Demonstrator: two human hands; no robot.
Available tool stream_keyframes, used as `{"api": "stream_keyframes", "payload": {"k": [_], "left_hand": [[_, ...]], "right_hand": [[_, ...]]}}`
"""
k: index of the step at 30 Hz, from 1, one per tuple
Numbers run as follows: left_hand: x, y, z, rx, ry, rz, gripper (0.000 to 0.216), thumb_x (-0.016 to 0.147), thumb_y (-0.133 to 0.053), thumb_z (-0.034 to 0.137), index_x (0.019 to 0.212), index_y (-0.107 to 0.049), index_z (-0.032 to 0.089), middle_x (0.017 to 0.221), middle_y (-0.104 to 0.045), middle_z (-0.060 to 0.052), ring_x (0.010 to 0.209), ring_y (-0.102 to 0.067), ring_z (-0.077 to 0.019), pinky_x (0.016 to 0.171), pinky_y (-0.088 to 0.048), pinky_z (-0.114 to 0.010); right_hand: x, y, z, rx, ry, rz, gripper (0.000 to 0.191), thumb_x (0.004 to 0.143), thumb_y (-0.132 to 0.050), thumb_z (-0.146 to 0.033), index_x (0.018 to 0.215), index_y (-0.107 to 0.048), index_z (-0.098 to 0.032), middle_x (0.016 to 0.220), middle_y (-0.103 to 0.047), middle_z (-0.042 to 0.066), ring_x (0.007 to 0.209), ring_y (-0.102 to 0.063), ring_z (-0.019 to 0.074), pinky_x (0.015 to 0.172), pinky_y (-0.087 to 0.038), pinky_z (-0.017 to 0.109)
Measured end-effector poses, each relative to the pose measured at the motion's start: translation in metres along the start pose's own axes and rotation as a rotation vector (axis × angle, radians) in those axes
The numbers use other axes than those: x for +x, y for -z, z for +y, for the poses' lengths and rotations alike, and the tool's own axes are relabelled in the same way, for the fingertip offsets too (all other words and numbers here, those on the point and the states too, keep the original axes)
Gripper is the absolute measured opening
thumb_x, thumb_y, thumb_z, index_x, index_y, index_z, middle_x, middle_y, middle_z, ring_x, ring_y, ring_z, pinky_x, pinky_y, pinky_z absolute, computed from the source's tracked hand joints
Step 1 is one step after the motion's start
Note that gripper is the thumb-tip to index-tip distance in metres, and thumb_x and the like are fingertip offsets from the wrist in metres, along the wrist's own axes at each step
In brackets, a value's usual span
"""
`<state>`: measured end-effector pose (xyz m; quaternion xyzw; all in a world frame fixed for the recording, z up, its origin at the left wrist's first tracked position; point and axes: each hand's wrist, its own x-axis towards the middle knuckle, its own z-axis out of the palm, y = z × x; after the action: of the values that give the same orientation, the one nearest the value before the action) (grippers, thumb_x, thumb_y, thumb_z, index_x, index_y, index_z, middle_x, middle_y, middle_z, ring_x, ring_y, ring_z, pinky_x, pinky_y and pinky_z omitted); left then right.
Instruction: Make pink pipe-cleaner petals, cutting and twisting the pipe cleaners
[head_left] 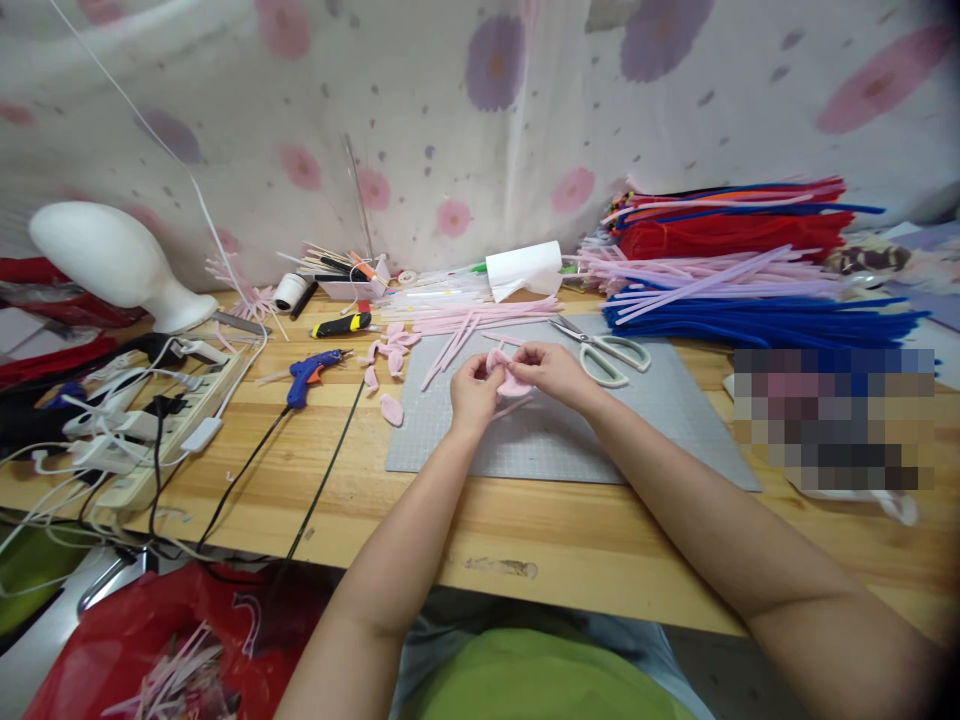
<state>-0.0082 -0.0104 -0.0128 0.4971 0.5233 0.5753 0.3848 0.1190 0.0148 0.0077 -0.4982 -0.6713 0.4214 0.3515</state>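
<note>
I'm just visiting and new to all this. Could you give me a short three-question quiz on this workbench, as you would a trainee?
1. What is the main color of the glue gun: a) yellow, b) blue, or c) white?
2. True or false: the left hand and the right hand both hold the pink piece.
3. Fill in: the scissors lie on the gray mat, nearer the person's ___ hand.

Key: 1. b; 2. true; 3. right.

Near side of mat (555,452) open; scissors (586,340) obstruct far side; pink petals (391,409) crowd left edge
</note>
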Motion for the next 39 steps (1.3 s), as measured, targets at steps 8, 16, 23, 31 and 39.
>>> {"api": "stream_keyframes", "payload": {"k": [8,16,23,31,39], "left_hand": [[-0.0021,-0.0002,0.0049,0.063,-0.008,0.003,0.010,0.063,-0.054,0.018,0.070,-0.060,0.014,0.060,-0.052,0.004,0.057,-0.044,-0.0073,0.058,-0.035,-0.019],[-0.0023,-0.0012,0.0039,0.072,-0.019,0.000,0.014,0.064,-0.055,0.019,0.076,-0.062,0.014,0.066,-0.058,0.002,0.061,-0.048,-0.0086,0.061,-0.037,-0.020],[-0.0020,-0.0002,0.0033,0.108,-0.010,0.003,0.008,0.064,-0.055,0.019,0.069,-0.059,0.014,0.060,-0.053,0.004,0.057,-0.044,-0.0076,0.057,-0.033,-0.020],[-0.0020,-0.0001,0.0011,0.091,-0.028,0.009,0.013,0.063,-0.052,0.016,0.072,-0.061,0.014,0.063,-0.055,0.002,0.059,-0.045,-0.0080,0.059,-0.035,-0.020],[0.0003,-0.0006,-0.0042,0.089,0.023,0.033,0.015,0.063,-0.055,0.020,0.075,-0.062,0.014,0.061,-0.054,0.002,0.055,-0.044,-0.0072,0.056,-0.036,-0.020]], "right_hand": [[0.0008,-0.0054,0.0020,0.065,0.003,0.000,0.021,0.058,-0.060,-0.036,0.060,-0.053,-0.016,0.054,-0.052,-0.001,0.052,-0.044,0.0092,0.049,-0.032,0.021],[0.0028,-0.0060,0.0039,0.323,-0.103,-0.019,0.023,0.049,-0.067,-0.030,0.062,-0.053,-0.016,0.055,-0.054,-0.002,0.051,-0.048,0.0092,0.050,-0.036,0.022],[0.0052,-0.0069,0.0067,0.110,-0.029,0.032,0.017,0.054,-0.059,-0.030,0.062,-0.055,-0.016,0.054,-0.053,-0.001,0.051,-0.046,0.0096,0.048,-0.034,0.022],[0.0037,-0.0044,0.0028,0.004,-0.009,0.031,0.013,0.057,-0.054,-0.028,0.062,-0.053,-0.016,0.055,-0.053,-0.001,0.051,-0.045,0.0093,0.048,-0.033,0.022],[0.0009,-0.0018,-0.0005,-0.158,0.079,0.071,0.015,0.063,-0.056,-0.031,0.068,-0.058,-0.017,0.066,-0.060,0.000,0.057,-0.048,0.0104,0.055,-0.035,0.023]]}}
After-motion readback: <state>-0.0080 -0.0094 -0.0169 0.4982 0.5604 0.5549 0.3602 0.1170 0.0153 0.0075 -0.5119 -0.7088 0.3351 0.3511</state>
